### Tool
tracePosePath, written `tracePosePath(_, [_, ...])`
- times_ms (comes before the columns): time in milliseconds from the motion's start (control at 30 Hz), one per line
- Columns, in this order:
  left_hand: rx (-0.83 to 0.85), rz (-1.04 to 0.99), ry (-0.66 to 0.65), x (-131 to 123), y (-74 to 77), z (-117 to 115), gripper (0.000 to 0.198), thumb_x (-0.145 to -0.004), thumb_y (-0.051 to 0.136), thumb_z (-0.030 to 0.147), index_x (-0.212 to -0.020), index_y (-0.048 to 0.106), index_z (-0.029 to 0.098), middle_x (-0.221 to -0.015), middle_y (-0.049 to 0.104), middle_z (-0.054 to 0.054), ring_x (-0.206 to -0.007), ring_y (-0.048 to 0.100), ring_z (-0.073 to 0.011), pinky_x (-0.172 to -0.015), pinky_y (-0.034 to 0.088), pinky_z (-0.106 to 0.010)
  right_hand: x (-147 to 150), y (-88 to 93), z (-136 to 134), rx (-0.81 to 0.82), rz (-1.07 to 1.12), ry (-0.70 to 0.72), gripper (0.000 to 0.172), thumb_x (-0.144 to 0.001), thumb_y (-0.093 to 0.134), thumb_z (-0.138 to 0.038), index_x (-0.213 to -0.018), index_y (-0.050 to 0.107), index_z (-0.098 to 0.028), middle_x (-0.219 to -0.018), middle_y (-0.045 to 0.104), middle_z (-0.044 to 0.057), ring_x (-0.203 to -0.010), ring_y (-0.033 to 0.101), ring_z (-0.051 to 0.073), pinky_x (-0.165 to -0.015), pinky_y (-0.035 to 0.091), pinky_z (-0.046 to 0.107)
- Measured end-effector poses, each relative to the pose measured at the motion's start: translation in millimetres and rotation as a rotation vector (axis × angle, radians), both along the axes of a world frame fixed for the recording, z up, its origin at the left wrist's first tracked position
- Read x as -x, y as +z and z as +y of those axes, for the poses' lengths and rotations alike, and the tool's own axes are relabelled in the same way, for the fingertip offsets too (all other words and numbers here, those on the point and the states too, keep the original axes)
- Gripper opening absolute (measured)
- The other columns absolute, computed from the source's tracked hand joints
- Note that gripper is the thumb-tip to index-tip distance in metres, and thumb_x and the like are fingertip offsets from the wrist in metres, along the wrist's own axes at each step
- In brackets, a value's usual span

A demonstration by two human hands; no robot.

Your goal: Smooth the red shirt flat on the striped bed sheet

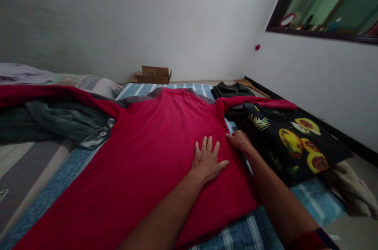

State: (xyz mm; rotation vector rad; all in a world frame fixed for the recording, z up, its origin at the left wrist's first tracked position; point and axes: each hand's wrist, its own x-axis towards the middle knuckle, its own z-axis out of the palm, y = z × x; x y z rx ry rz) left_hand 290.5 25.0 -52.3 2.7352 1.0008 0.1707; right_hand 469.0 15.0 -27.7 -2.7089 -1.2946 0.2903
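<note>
A large red long-sleeved shirt (153, 151) lies spread flat on a blue striped bedsheet (239, 234). My left hand (207, 160) rests palm down on the right part of the shirt, fingers spread. My right hand (240, 141) is at the shirt's right edge, fingers curled and pinching the red fabric there. The right sleeve runs out to the right over a black garment.
A black fruit-print garment (295, 139) lies right of the shirt. A folded dark shirt (232, 89) sits behind it. Dark green clothing (59, 124) and pillows (88, 82) lie at left. A cardboard box (155, 75) stands by the wall. A window ledge (321, 31) is upper right.
</note>
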Motion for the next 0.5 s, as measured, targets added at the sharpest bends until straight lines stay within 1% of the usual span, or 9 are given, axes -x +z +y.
tracePosePath(33, [-0.004,-0.001,-0.002,0.2,-0.5,0.1,0.08,-0.082,0.024,0.072,-0.145,0.025,0.023,-0.153,0.015,-0.013,-0.14,0.004,-0.0318,-0.108,0.006,-0.06,4.4,-1.6,-4.0,0.007,-0.012,-0.011,0.044,-0.087,0.045,-0.05,-0.076,0.07,-0.016,-0.085,0.07,0.014,-0.079,0.067,0.021,-0.06,0.042,0.023])
tracePosePath(100, [-0.01,-0.006,-0.005,0.3,-1.4,0.2,0.08,-0.082,0.024,0.072,-0.145,0.025,0.023,-0.153,0.014,-0.013,-0.14,0.004,-0.0312,-0.108,0.006,-0.059,13.9,-5.2,-10.3,0.01,-0.055,-0.042,0.041,-0.087,0.044,-0.049,-0.085,0.07,-0.017,-0.09,0.07,0.016,-0.085,0.066,0.023,-0.065,0.044,0.026])
tracePosePath(167, [-0.01,-0.011,-0.01,0.7,-2.2,0.6,0.079,-0.082,0.025,0.072,-0.144,0.026,0.023,-0.153,0.014,-0.013,-0.14,0.004,-0.0306,-0.108,0.005,-0.059,21.9,-7.9,-14.2,0.0,-0.107,-0.069,0.04,-0.091,0.039,-0.046,-0.098,0.067,-0.017,-0.095,0.069,0.016,-0.091,0.066,0.024,-0.07,0.045,0.028])
tracePosePath(233, [-0.006,-0.017,-0.013,1.6,-2.4,0.9,0.079,-0.082,0.025,0.071,-0.144,0.026,0.022,-0.153,0.014,-0.013,-0.141,0.004,-0.0302,-0.108,0.005,-0.059,27.0,-8.8,-16.3,-0.009,-0.15,-0.081,0.041,-0.093,0.034,-0.044,-0.105,0.063,-0.018,-0.095,0.069,0.016,-0.092,0.065,0.023,-0.073,0.045,0.03])
tracePosePath(367, [0.018,-0.037,-0.004,6.4,-0.7,-1.7,0.081,-0.082,0.025,0.071,-0.144,0.027,0.02,-0.152,0.016,-0.014,-0.141,0.005,-0.0298,-0.108,0.005,-0.059,34.3,-6.7,-20.5,-0.001,-0.188,-0.077,0.039,-0.095,0.031,-0.041,-0.105,0.06,-0.017,-0.092,0.069,0.016,-0.088,0.066,0.024,-0.073,0.046,0.033])
tracePosePath(500, [0.093,-0.032,-0.015,12.1,3.6,-8.6,0.083,-0.081,0.025,0.073,-0.144,0.026,0.02,-0.153,0.013,-0.013,-0.141,0.003,-0.0295,-0.109,0.005,-0.058,42.8,-5.7,-29.1,0.013,-0.196,-0.052,0.038,-0.096,0.028,-0.037,-0.107,0.057,-0.014,-0.089,0.068,0.018,-0.085,0.067,0.028,-0.069,0.047,0.037])
